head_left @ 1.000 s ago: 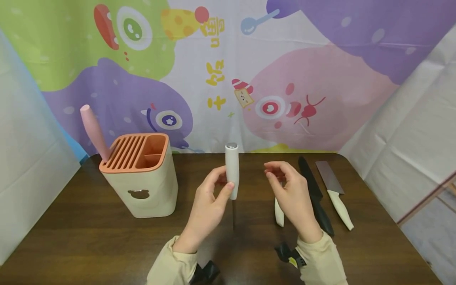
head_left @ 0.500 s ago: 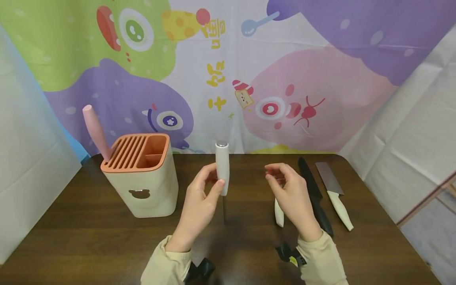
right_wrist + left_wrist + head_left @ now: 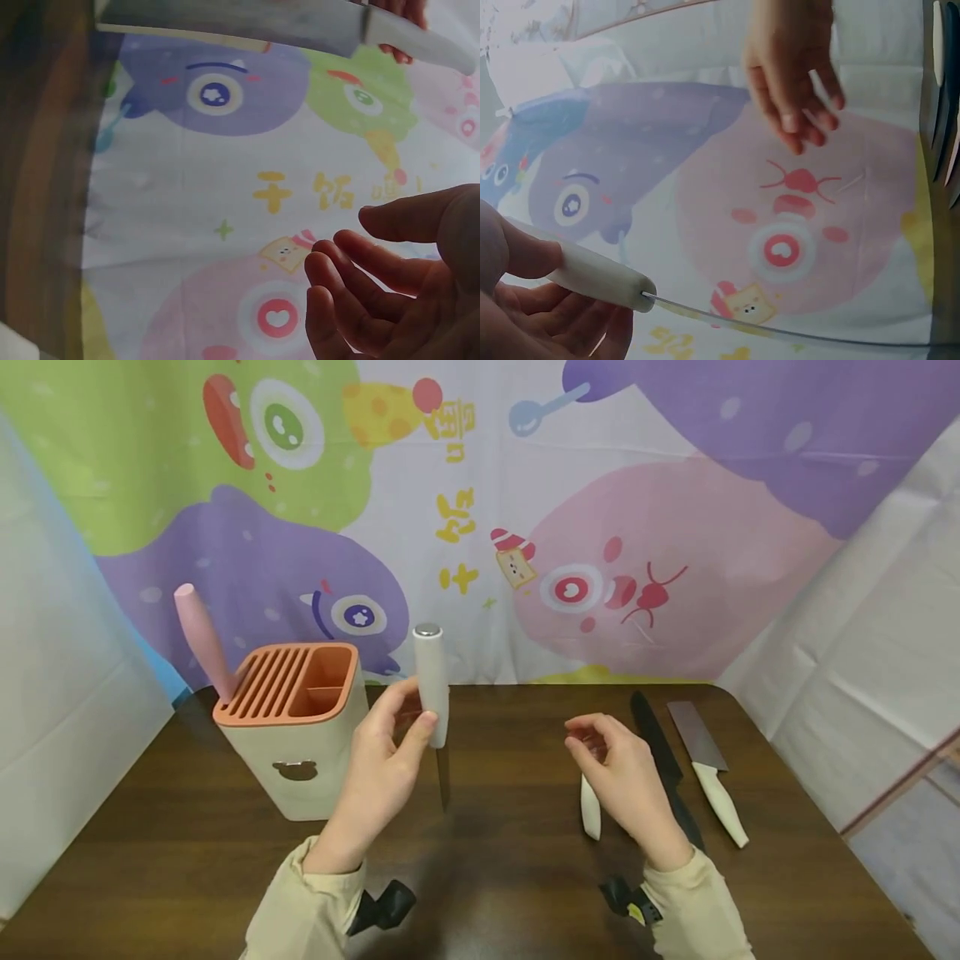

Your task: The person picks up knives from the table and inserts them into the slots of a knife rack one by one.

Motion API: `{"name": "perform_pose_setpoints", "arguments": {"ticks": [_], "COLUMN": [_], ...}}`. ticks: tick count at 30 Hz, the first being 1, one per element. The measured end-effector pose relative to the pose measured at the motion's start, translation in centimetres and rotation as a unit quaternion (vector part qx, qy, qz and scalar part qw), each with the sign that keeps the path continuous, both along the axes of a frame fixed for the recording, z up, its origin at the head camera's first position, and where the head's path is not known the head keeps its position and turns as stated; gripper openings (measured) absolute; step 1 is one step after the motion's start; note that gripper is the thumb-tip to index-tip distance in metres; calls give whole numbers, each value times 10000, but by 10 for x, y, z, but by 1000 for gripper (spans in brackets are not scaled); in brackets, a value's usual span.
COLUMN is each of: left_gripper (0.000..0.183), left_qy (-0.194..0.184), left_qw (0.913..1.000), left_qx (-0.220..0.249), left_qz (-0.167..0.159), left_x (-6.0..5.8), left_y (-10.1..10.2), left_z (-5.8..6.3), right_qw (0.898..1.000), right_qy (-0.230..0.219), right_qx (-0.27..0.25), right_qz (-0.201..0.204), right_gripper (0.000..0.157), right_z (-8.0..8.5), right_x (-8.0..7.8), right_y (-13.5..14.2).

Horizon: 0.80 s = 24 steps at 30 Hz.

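My left hand pinches the white handle of a kitchen knife, blade pointing down above the table, just right of the knife block. From the right wrist view that blade looks broad; the left wrist view shows it edge-on. Loosely bent and holding nothing, my right hand hovers over a cream-handled knife, hiding its upper part. The block is cream with an orange slotted top. A pink-handled knife stands in its leftmost slot.
Right of my right hand lie a black knife and a cleaver with a cream handle. The dark wooden table meets a cartoon-printed cloth at its back edge. White cloth walls flank it.
My left hand has carried the white-handled knife leftward and somewhat upward, nearer to the knife block. The right hand has barely moved.
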State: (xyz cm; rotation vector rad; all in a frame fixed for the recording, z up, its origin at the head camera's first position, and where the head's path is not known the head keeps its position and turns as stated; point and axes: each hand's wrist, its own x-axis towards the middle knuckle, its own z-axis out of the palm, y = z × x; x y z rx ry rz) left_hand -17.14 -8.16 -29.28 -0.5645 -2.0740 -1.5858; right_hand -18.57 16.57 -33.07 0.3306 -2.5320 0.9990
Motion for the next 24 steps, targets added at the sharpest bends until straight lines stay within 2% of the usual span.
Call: {"name": "perform_pose_setpoints", "arguments": {"ticks": [11, 17, 24], "left_gripper": [29, 32, 30], "left_qy": [13, -85, 232], "left_qw": [10000, 9999, 9987], "left_qx": [-37, 38, 442], "left_qz": [51, 124, 46], "left_x": [-1, 0, 2], "left_y": [-11, -23, -33], "left_z": [21, 30, 42], "right_qw": [9984, 9956, 9917], "right_qy": [-258, -643, -940], "right_qx": [485, 677, 872], "right_qz": [-133, -84, -135], "right_gripper": [19, 18, 19], "right_z": [-14, -28, -37], "right_x": [2, 4, 6], "right_y": [11, 13, 15]}}
